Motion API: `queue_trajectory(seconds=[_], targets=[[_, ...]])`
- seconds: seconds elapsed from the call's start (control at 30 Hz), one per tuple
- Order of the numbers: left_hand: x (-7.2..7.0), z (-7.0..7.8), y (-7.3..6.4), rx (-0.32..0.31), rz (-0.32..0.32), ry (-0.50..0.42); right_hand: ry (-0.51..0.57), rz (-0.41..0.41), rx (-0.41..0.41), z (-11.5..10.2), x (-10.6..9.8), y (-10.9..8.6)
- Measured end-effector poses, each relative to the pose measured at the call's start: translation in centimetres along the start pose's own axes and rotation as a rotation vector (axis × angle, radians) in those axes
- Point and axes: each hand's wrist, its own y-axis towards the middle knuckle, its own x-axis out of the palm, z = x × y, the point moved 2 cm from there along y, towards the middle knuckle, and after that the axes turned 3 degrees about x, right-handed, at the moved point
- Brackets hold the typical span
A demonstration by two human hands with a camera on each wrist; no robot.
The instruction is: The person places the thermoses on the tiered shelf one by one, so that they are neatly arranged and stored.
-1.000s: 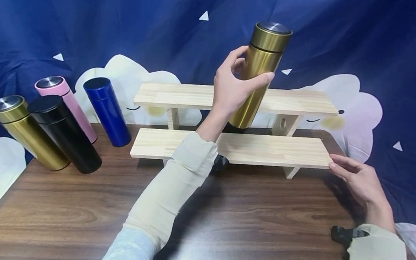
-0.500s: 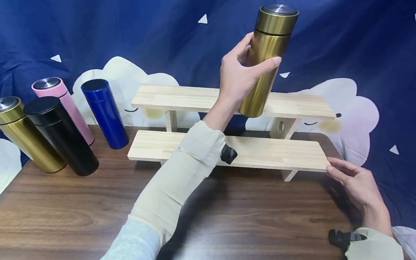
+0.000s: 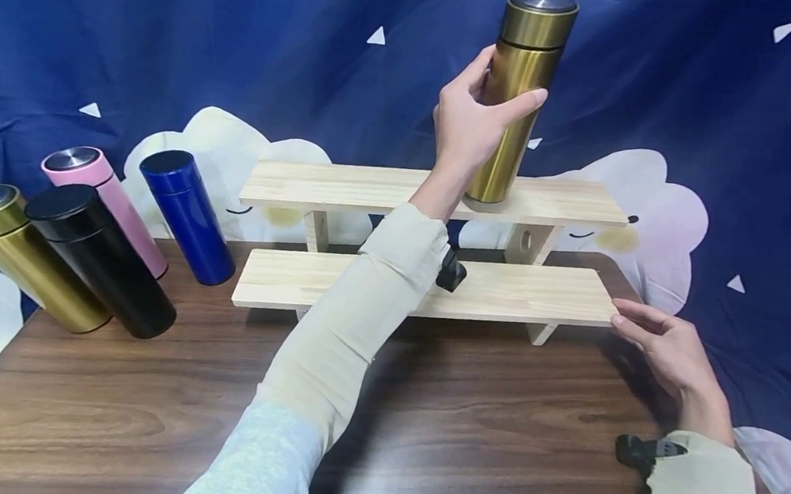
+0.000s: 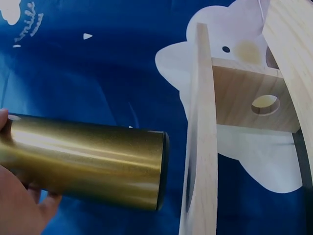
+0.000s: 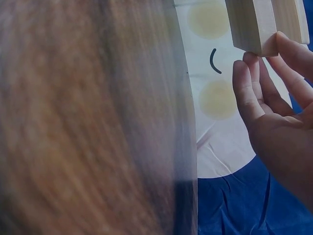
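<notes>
My left hand (image 3: 473,120) grips a gold thermos bottle (image 3: 523,78) around its body, thumb along the near side. The bottle is nearly upright with a silver-topped lid, and its base overlaps the upper board of a two-tier wooden shelf (image 3: 344,184) in the head view. From the left wrist, a gap shows between the bottle's base (image 4: 159,171) and the upper board (image 4: 203,132). My right hand (image 3: 676,354) holds the right end of the lower board (image 3: 504,292), its thumb and fingertips at the board's corner (image 5: 266,34) in the right wrist view.
On the table's left stand a second gold thermos (image 3: 47,271), a black one (image 3: 105,261), a pink one (image 3: 113,203) and a blue one (image 3: 189,217). The brown wooden table (image 3: 493,420) backs onto a blue curtain (image 3: 382,81) with cloud prints.
My left hand has lifted the gold thermos up and slightly right, from in front of the upper board to above it. The right hand keeps its place at the lower board's end.
</notes>
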Motion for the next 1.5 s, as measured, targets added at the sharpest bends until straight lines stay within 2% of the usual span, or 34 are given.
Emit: queue_trajectory(seconds=[0.1, 0.3, 0.4, 0.53, 0.63, 0.9, 1.27, 1.5], targets=[[0.6, 0.1, 0.6, -0.015, 0.003, 0.034, -0.018, 0.011, -0.004, 0.0, 0.0, -0.2], [1.0, -0.1, 1.8, -0.005, -0.005, 0.118, 0.051, -0.008, -0.010, -0.2, 0.4, -0.3], [1.2, -0.3, 2.3, -0.011, 0.003, 0.144, 0.043, -0.007, -0.010, -0.4, 0.5, -0.3], [1.3, -0.8, 2.5, -0.047, 0.025, 0.109, -0.080, 0.022, -0.004, -0.7, 0.4, -0.4], [1.2, -1.2, 2.4, -0.064, 0.037, 0.065, -0.112, 0.026, -0.002, -0.8, 0.4, -0.5], [0.6, -2.4, 2.2, -0.085, 0.063, 0.010, 0.009, 0.000, -0.029, -0.9, 0.9, -0.1], [0.6, -3.2, 2.2, -0.053, 0.026, -0.008, -0.048, 0.008, 0.005, -0.6, 1.1, 0.1], [0.2, -3.2, 2.2, -0.061, 0.028, -0.019, -0.027, 0.002, 0.001, -1.0, 1.4, 0.3]])
